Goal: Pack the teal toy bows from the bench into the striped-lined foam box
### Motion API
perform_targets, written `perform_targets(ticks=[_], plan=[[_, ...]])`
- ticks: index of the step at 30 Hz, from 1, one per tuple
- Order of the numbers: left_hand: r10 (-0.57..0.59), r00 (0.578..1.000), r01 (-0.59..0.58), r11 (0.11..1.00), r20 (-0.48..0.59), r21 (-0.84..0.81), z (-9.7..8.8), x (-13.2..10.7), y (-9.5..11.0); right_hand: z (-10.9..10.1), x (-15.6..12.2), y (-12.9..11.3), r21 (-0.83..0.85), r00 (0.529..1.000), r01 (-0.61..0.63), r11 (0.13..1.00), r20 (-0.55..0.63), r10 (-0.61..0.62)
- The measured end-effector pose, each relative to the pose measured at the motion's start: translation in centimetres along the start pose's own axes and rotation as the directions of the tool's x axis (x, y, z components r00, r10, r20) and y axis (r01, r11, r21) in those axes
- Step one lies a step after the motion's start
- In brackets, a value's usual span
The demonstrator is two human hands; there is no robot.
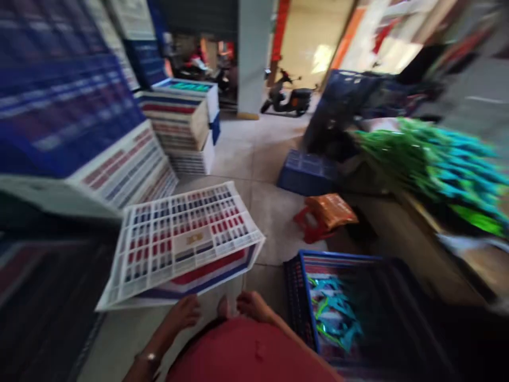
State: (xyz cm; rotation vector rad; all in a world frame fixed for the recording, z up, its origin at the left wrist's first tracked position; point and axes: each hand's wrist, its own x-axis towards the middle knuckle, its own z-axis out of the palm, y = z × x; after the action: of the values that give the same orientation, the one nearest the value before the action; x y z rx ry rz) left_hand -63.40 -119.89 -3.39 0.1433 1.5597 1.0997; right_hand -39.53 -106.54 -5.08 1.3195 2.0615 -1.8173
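Note:
My left hand point(183, 313) hangs low at the bottom centre, just below the near edge of a tilted white lattice crate point(178, 241) and apart from it. A bracelet sits on that wrist. My right hand point(251, 305) is a little to the right, between the white crate and a blue crate point(302, 281) that holds green and teal pieces. Both hands look loosely curled with nothing visible in them, but motion blur smears the fingers. My red shirt fills the bottom edge.
Stacks of blue and white crates point(79, 122) rise on the left and behind point(183, 122). A heap of green and teal items point(437, 164) lies on a bench at the right. A red stool point(322, 217), another blue crate point(306, 172) and a parked scooter point(284, 95) stand farther off.

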Motion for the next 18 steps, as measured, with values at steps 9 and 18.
perform_targets(ticks=[9,18], plan=[[-0.11,0.991,0.13,0.606,0.079,-0.785,-1.0,4.9,2.0,-10.2,7.1,-5.0,-0.693,0.794,0.169,0.701,-0.327,-0.513],[-0.236,0.971,0.05,0.394,-0.049,-0.918,2.2,8.0,6.9,-14.6,14.0,-6.1,-0.923,0.877,0.21,0.323,0.032,-0.479]])
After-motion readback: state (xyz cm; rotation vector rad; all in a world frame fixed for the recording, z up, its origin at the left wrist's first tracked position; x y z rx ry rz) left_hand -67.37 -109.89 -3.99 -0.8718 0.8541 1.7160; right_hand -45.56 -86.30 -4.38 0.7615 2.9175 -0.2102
